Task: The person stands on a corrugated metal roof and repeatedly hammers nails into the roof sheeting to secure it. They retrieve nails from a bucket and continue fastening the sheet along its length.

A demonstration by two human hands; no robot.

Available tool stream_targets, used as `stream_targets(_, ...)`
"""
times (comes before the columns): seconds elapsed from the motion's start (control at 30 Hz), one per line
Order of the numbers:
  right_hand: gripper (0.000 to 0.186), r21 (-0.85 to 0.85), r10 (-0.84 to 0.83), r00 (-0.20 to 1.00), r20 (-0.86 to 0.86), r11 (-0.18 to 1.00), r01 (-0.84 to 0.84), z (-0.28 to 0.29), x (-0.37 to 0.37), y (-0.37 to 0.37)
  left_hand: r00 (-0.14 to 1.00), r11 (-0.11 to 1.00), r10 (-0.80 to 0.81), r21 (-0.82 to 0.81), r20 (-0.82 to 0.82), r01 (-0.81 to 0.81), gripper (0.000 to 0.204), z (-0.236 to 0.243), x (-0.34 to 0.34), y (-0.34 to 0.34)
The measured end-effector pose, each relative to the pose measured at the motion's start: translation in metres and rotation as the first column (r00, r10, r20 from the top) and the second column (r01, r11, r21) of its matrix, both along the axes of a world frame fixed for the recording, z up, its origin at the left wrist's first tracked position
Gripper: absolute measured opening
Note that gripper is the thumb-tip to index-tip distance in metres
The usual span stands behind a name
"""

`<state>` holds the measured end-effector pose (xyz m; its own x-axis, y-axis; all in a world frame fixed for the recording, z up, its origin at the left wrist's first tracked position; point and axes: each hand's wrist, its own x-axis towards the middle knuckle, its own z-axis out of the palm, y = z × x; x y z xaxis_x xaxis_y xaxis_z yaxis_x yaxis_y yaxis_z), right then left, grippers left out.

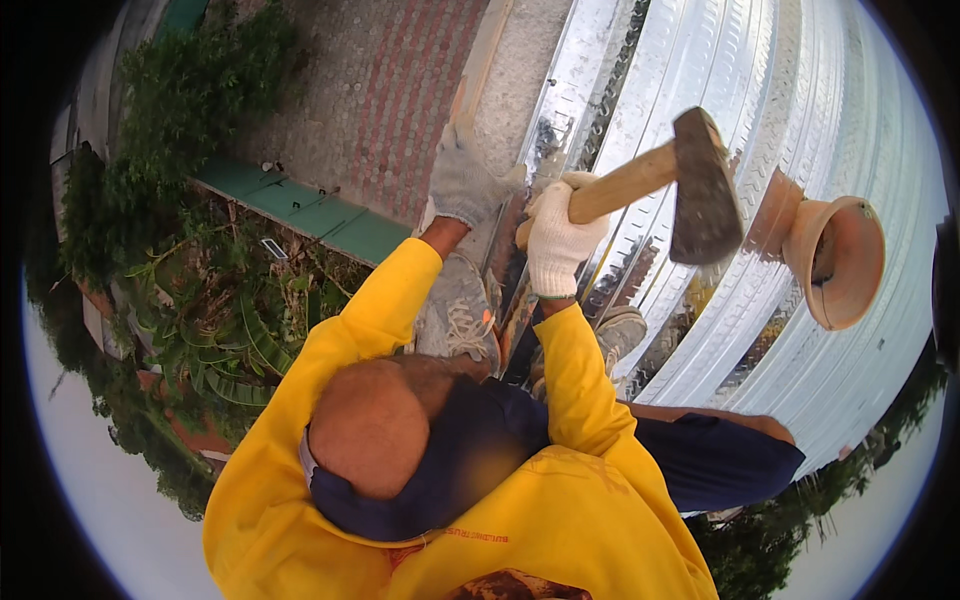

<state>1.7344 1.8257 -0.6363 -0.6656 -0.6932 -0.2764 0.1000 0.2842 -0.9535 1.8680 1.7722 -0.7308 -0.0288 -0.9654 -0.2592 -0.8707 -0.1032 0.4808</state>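
Note:
My left hand (470, 182), in a grey glove, is closed around the near end of a long wooden strip (485, 65), its thumb pointing right. The strip runs away from me along the edge of a concrete ledge (520, 75). In a white knitted glove, my right hand (562, 235) grips the wooden handle of a hatchet (706, 188). The dark, wedge-shaped head is raised to the right, over ribbed metal sheets (780, 80). My shoes (458, 312) straddle the sheet edge; the surface right under my left palm is hidden.
A flared terracotta-coloured pipe (835, 262) sticks up from the shiny sheets at right. Beyond the ledge at left, patterned paving (400, 90) lies lower down. A green wall top (310, 215) borders plants and bushes (200, 90).

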Motion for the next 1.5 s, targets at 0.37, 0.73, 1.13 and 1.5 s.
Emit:
stream_targets(0.37,0.007,-0.209,0.013,0.987,0.158,0.978,0.02,0.031,-0.012,0.018,0.998,0.999,-0.035,-0.009,0.049,0.036,0.144,-0.001,0.0,-0.001)
stream_targets(0.73,0.018,-0.059,0.125,0.985,0.117,0.991,-0.118,0.054,-0.036,-0.012,0.999,0.999,-0.033,0.003,0.027,0.033,0.142,0.002,-0.001,-0.001)
stream_targets(1.13,0.016,0.183,0.316,0.946,0.079,0.928,-0.325,0.02,-0.022,-0.007,1.0,1.0,-0.007,-0.019,0.03,0.007,0.142,-0.004,0.001,0.003)
stream_targets(1.5,0.016,0.425,0.194,0.906,0.377,0.832,-0.355,-0.004,-0.009,-0.017,1.0,1.0,0.004,0.009,-0.023,-0.004,0.147,-0.003,0.002,-0.001)
